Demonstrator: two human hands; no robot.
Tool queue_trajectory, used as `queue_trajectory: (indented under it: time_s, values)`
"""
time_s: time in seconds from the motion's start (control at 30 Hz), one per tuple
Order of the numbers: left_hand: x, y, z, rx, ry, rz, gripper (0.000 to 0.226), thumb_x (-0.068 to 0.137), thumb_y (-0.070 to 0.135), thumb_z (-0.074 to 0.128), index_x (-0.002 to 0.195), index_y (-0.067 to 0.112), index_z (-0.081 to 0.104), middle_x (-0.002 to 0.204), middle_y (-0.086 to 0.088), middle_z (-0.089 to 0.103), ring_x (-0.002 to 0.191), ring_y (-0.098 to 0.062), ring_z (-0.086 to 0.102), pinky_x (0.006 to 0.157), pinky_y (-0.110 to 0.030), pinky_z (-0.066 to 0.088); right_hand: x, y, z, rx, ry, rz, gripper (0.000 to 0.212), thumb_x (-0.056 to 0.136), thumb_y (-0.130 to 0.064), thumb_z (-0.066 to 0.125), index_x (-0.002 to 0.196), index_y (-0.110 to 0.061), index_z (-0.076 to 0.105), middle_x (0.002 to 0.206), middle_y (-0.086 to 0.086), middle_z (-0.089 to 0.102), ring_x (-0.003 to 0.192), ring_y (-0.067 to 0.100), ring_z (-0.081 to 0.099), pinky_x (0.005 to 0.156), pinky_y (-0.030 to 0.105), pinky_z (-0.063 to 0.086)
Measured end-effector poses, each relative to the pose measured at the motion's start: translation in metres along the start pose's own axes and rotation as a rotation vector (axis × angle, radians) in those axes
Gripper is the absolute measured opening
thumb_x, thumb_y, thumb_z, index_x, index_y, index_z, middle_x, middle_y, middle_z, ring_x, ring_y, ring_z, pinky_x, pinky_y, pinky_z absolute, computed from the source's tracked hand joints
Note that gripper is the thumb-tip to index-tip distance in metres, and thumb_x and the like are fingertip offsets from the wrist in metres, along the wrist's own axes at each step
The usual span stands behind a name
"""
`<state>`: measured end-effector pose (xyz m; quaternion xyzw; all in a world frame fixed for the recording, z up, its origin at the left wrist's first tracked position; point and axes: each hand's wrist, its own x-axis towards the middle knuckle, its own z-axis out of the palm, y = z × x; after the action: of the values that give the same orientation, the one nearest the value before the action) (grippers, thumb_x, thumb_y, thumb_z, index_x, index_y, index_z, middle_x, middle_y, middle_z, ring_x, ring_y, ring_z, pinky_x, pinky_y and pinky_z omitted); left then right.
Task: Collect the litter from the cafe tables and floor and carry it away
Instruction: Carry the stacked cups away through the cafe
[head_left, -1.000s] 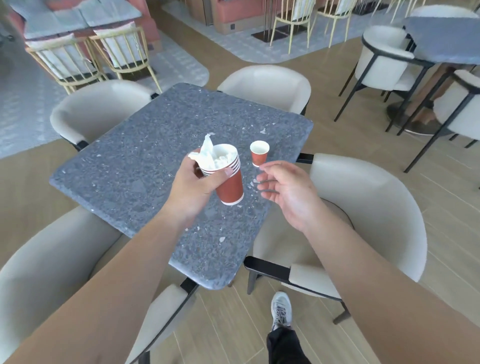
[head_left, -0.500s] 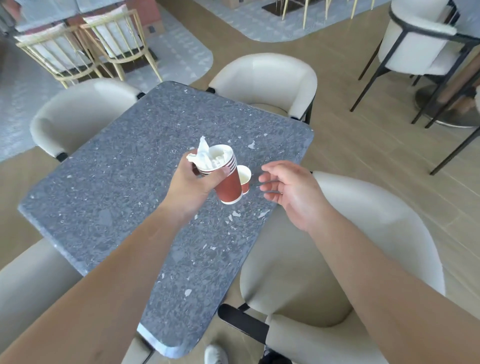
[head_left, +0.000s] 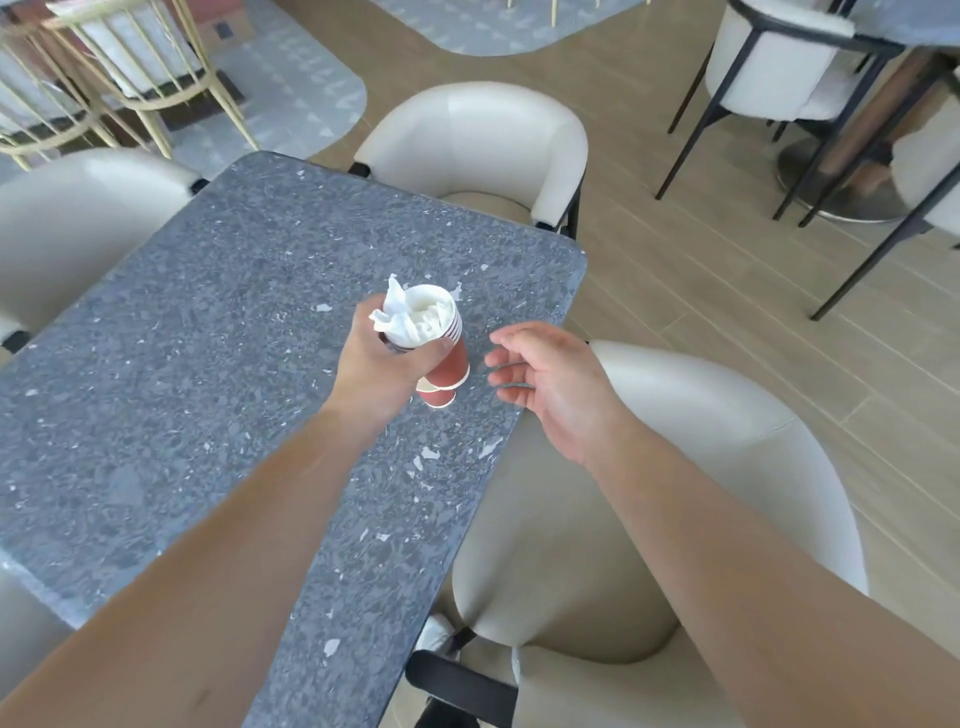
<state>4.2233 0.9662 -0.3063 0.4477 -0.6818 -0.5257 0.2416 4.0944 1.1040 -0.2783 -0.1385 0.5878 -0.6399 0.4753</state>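
- Cup (head_left: 437, 394), the small red one, stands on the worktop (head_left: 197, 395) close to its right edge, directly under the stack (head_left: 447, 358) and partly hidden by it.
- Left hand (head_left: 387, 364) holds the stack of red cups with its fingers curled around the upper part; a white napkin (head_left: 415, 314) fills the top cup. The stack's long axis leans a little, with its bottom pointing down at the small cup (whether the two already touch, I cannot tell).
- Right hand (head_left: 540, 374) is empty, its fingers (head_left: 506, 370) loosely spread and pointing left toward the cup, near it but apart.
- I judge that the coming move is to seat the stack into the small cup, or to lift the cup with the right hand; both hands are about equally near.
- Worktop edge runs just right of the cup, and a cream chair (head_left: 649, 493) stands below it, so a push to the right could send the cup over.
- Free room is above and to the left of the cup.
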Motion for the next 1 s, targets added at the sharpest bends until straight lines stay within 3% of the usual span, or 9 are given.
queue_trajectory:
  time_s: [0.1, 0.23, 0.33, 0.47, 0.63, 0.77, 0.87, 1.0]
  values:
    - [0.009, -0.006, 0.005, -0.019, 0.039, -0.023, 0.072, 0.049, 0.053, 0.083, 0.113, 0.044, 0.051, 0.108, 0.014, 0.068, 0.092, 0.003, 0.066, 0.078, -0.022, 0.049, 0.01, 0.001, -0.002, 0.014, 0.027, 0.009, 0.006, 0.091, -0.014, 0.06, 0.088, -0.014, 0.065, 0.069, -0.003, 0.067, 0.062, 0.012, 0.06, 0.059, 0.022, 0.049]
    - [0.015, -0.017, 0.01, -0.038, 0.06, -0.038, 0.075, 0.05, 0.052, 0.082, 0.116, 0.042, 0.048, 0.114, 0.013, 0.066, 0.102, -0.003, 0.066, 0.086, -0.026, 0.052, 0.021, 0.004, -0.007, 0.013, 0.058, 0.036, 0.005, 0.092, -0.014, 0.06, 0.089, -0.014, 0.065, 0.07, -0.002, 0.067, 0.061, 0.013, 0.06, 0.06, 0.023, 0.048]
    - [0.019, -0.029, 0.011, -0.009, 0.066, -0.064, 0.078, 0.049, 0.051, 0.083, 0.117, 0.041, 0.045, 0.114, 0.013, 0.064, 0.098, -0.003, 0.066, 0.084, -0.026, 0.053, 0.029, 0.007, -0.009, 0.025, 0.078, 0.053, 0.004, 0.091, -0.013, 0.061, 0.09, -0.013, 0.065, 0.071, -0.002, 0.067, 0.062, 0.013, 0.06, 0.06, 0.023, 0.048]
    - [0.034, -0.055, 0.011, 0.061, 0.027, -0.122, 0.078, 0.067, 0.029, 0.092, 0.125, 0.042, 0.043, 0.119, 0.011, 0.062, 0.103, -0.005, 0.064, 0.09, -0.03, 0.053, 0.04, 0.013, -0.007, 0.026, 0.097, 0.076, 0.004, 0.09, -0.014, 0.061, 0.09, -0.013, 0.065, 0.069, -0.003, 0.067, 0.06, 0.012, 0.06, 0.058, 0.022, 0.049]
    - [0.046, -0.089, 0.018, 0.165, 0.022, -0.187, 0.078, 0.069, 0.023, 0.091, 0.131, 0.033, 0.046, 0.12, 0.005, 0.059, 0.098, -0.011, 0.06, 0.071, -0.019, 0.042, 0.051, 0.027, -0.004, -0.014, 0.108, 0.114, 0.006, 0.09, -0.017, 0.061, 0.088, -0.015, 0.066, 0.069, -0.005, 0.067, 0.061, 0.012, 0.06, 0.059, 0.023, 0.049]
    - [0.047, -0.106, 0.02, 0.225, 0.004, -0.235, 0.073, 0.067, 0.03, 0.091, 0.12, 0.043, 0.043, 0.102, 0.021, 0.057, 0.086, 0.002, 0.057, 0.062, -0.017, 0.039, 0.053, 0.038, -0.005, -0.035, 0.105, 0.124, 0.005, 0.091, -0.017, 0.061, 0.088, -0.016, 0.066, 0.072, -0.003, 0.067, 0.064, 0.012, 0.06, 0.061, 0.023, 0.049]
    - [0.048, -0.103, 0.019, 0.231, -0.002, -0.262, 0.073, 0.066, 0.031, 0.091, 0.119, 0.046, 0.043, 0.102, 0.022, 0.057, 0.084, 0.002, 0.057, 0.06, -0.019, 0.04, 0.054, 0.04, -0.004, -0.046, 0.111, 0.137, 0.005, 0.09, -0.017, 0.061, 0.09, -0.014, 0.066, 0.072, -0.003, 0.067, 0.063, 0.012, 0.06, 0.061, 0.024, 0.049]
    - [0.044, -0.093, 0.014, 0.215, -0.018, -0.254, 0.078, 0.068, 0.031, 0.089, 0.133, 0.036, 0.046, 0.106, 0.014, 0.06, 0.089, -0.001, 0.058, 0.066, -0.023, 0.042, 0.052, 0.034, 0.003, -0.043, 0.104, 0.122, 0.006, 0.09, -0.016, 0.062, 0.086, -0.015, 0.066, 0.07, -0.004, 0.067, 0.062, 0.012, 0.06, 0.06, 0.023, 0.049]
